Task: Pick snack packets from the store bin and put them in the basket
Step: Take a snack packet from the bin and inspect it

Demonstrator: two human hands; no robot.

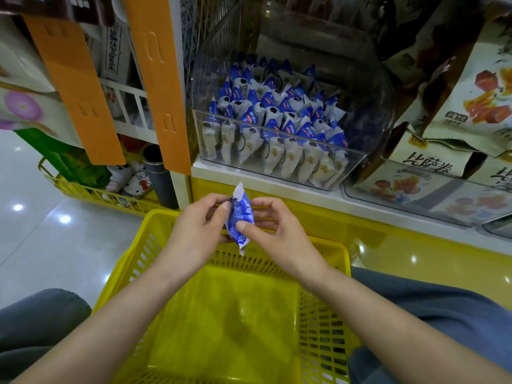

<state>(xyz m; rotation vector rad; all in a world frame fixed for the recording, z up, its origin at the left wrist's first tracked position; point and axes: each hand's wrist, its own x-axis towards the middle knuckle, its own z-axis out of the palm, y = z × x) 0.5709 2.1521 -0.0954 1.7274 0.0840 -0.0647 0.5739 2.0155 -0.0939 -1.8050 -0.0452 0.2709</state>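
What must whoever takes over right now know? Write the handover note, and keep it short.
Left hand: pinches the blue snack packet.
Right hand: pinches the same packet from the other side.
Packet: held over the far rim of the yellow basket, not yet let go.
Clear store bin: beyond the basket, with many more packets inside.
Done: one packet in hand; none shows in the basket.
Left: drop this one in, then fetch more from the bin.

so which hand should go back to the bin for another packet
Probably the right. The right hand sits straight in front of the bin; the left hand also pinches the packet over the basket and can drop it in.
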